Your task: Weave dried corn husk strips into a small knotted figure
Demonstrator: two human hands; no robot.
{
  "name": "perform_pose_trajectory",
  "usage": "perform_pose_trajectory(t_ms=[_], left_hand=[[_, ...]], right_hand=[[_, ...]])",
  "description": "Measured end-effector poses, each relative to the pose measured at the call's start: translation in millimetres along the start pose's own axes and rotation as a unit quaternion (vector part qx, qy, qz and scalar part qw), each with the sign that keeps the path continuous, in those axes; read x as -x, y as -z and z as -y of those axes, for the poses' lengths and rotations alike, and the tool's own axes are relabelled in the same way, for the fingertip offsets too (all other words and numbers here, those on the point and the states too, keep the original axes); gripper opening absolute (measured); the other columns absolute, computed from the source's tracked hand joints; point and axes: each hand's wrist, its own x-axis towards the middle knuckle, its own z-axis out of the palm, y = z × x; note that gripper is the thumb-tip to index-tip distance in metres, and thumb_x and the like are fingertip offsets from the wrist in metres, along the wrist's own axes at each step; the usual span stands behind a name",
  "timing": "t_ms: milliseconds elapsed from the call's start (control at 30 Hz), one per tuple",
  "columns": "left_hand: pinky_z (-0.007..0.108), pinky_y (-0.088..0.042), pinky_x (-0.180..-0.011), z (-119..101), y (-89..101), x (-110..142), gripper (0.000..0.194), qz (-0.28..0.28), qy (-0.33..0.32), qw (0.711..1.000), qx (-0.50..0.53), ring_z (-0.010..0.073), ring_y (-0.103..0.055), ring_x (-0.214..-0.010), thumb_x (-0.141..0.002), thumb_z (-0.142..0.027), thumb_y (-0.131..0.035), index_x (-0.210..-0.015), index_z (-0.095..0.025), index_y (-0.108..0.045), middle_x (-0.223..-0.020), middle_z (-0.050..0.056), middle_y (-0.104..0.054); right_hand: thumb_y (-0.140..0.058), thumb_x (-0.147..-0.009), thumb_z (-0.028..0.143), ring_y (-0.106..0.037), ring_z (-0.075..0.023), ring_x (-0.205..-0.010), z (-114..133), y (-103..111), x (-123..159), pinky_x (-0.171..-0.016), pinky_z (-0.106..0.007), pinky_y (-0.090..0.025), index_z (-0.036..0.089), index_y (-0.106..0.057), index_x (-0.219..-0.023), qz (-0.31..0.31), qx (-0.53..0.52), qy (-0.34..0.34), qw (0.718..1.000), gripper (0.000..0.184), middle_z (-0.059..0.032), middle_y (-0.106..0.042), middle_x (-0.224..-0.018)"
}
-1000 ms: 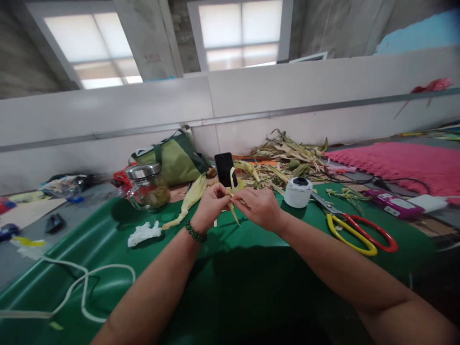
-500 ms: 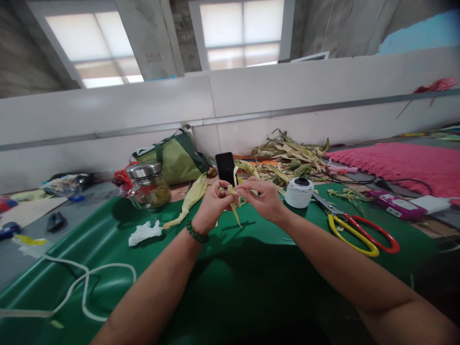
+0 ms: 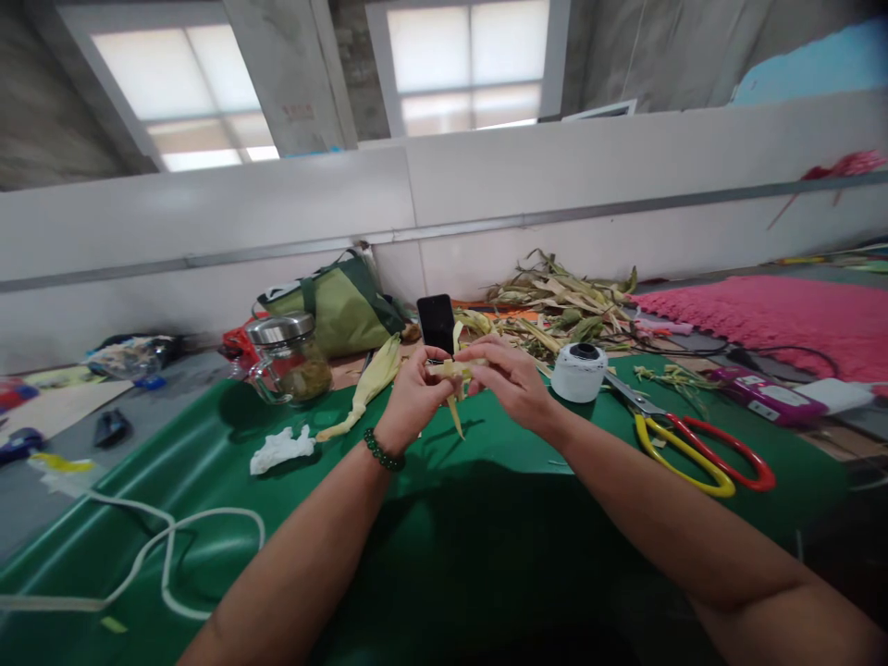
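the pale husk strip (image 3: 448, 369) is up between my two hands, just above the green mat (image 3: 228, 490), with one narrow tail hanging down and another piece sticking up near my fingertips. my left hand (image 3: 414, 393) is nearly closed, thumb and fingers pinched on the strip, and a dark green beaded bracelet (image 3: 381, 450) circles that wrist. my right hand (image 3: 511, 377) is curled, its thumb and forefinger close together on the strip's other side; how firmly they press i cannot tell. just behind my fingers a black phone (image 3: 435, 319) stands upright. near my left hand lies a long pale corn husk (image 3: 371, 381), its narrow end close to a crumpled white tissue (image 3: 281, 450), and farther back are a lidded glass mug (image 3: 289, 365) and a green bag (image 3: 347, 305). near my right hand sits a white roll (image 3: 578, 377), with big scissors (image 3: 645, 405) beside it, one handle yellow and the other red. a heap of dry husks (image 3: 561, 301) lies beyond, against the wall, and a pink cloth (image 3: 783, 319) spreads off to the right.
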Motion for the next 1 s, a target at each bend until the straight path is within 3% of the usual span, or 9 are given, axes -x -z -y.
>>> perform_pose_trajectory(t_ms=[100,200,300,400,533,700,833,900,1000], left_hand=[[0.021,-0.04,-0.049,-1.1,0.1,0.0,0.033,-0.013,-0.006,1.0,-0.008,0.0105,-0.053,-0.05,-0.056,-0.017,-0.065,-0.085,-0.02,-0.049,-0.058,-0.007,-0.057],[0.021,-0.042,-0.052,-2.3,-2.5,3.1,0.031,-0.011,-0.02,1.0,-0.012,0.0112,-0.055,-0.054,-0.056,-0.017,-0.066,-0.083,-0.019,-0.051,-0.061,-0.006,-0.057],[0.022,-0.042,-0.054,-1.5,-4.8,5.2,0.028,-0.001,-0.036,0.999,0.008,0.0111,-0.054,-0.057,-0.057,-0.018,-0.067,-0.081,-0.019,-0.052,-0.063,-0.005,-0.057],[0.022,-0.042,-0.057,2.2,-4.6,4.1,0.025,-0.01,-0.062,0.998,0.004,0.0114,-0.052,-0.059,-0.057,-0.018,-0.067,-0.079,-0.018,-0.055,-0.065,-0.004,-0.057],[0.023,-0.038,-0.057,9.8,-3.4,2.2,0.009,-0.021,-0.135,0.983,-0.122,0.0117,-0.048,-0.058,-0.062,-0.013,-0.063,-0.068,-0.017,-0.057,-0.06,-0.004,-0.054],[0.024,-0.036,-0.059,17.7,-6.1,4.8,0.013,-0.006,-0.169,0.944,-0.282,0.0131,-0.05,-0.061,-0.066,-0.005,-0.053,-0.07,-0.016,-0.06,-0.065,-0.001,-0.059],[0.023,-0.033,-0.057,17.7,-8.2,6.3,0.016,0.011,-0.176,0.935,-0.308,0.012,-0.047,-0.059,-0.063,-0.002,-0.05,-0.066,-0.015,-0.057,-0.062,-0.001,-0.056],[0.023,-0.032,-0.055,16.6,-8.3,5.8,0.015,0.03,-0.172,0.943,-0.283,0.0104,-0.044,-0.057,-0.062,-0.001,-0.049,-0.062,-0.015,-0.053,-0.059,-0.003,-0.051],[0.022,-0.027,-0.05,15.5,-7.9,4.6,0.018,0.072,-0.133,0.958,-0.244,0.008,-0.034,-0.051,-0.065,-0.006,-0.051,-0.053,-0.017,-0.043,-0.052,-0.005,-0.039]], right_hand=[[-0.053,-0.086,0.028,-0.054,-0.0069,-0.047,-4.0,2.5,-0.3,-0.045,-0.022,-0.046,0.018,-0.063,-0.099,-0.003,0.028,-0.011,1.0,0.02,-0.0026,-0.061,-0.083],[-0.06,-0.081,0.028,-0.049,-0.0077,-0.047,-6.2,-1.5,1.4,-0.044,-0.021,-0.041,0.018,-0.063,-0.087,-0.035,0.075,0.003,0.997,0.012,-0.0001,-0.06,-0.07],[-0.056,-0.084,0.027,-0.052,-0.0092,-0.055,-2.2,-5.1,3.5,-0.049,-0.022,-0.045,0.018,-0.063,-0.083,-0.022,0.096,0.06,0.993,0.012,-0.0045,-0.062,-0.082],[-0.05,-0.088,0.027,-0.057,-0.0123,-0.067,2.7,-4.7,4.2,-0.056,-0.024,-0.049,0.018,-0.06,-0.099,0.004,0.121,0.109,0.987,0.018,-0.008,-0.061,-0.094],[-0.047,-0.091,0.028,-0.061,-0.0173,-0.084,5.2,-2.7,4.1,-0.065,-0.025,-0.05,0.019,-0.059,-0.112,0.042,0.246,0.128,0.96,0.026,-0.0105,-0.061,-0.104],[-0.056,-0.085,0.025,-0.064,-0.0159,-0.079,9.1,-2.5,5.1,-0.059,-0.024,-0.045,0.024,-0.07,-0.095,0.06,0.385,0.054,0.919,0.017,-0.0076,-0.055,-0.127],[-0.063,-0.076,0.017,-0.064,-0.0187,-0.09,7.7,-2.4,2.2,-0.068,-0.028,-0.049,0.022,-0.07,-0.077,0.078,0.264,0.012,0.961,0.009,-0.0059,-0.054,-0.131],[-0.065,-0.076,0.018,-0.063,-0.0192,-0.093,5.9,-1.4,-0.1,-0.074,-0.03,-0.05,0.021,-0.069,-0.073,0.061,0.156,0.009,0.986,0.006,-0.0065,-0.058,-0.125],[-0.066,-0.078,0.026,-0.061,-0.0202,-0.097,7.2,1.7,-2.3,-0.079,-0.033,-0.049,0.021,-0.07,-0.072,0.019,0.023,0.024,0.999,0.008,-0.0075,-0.061,-0.121]])
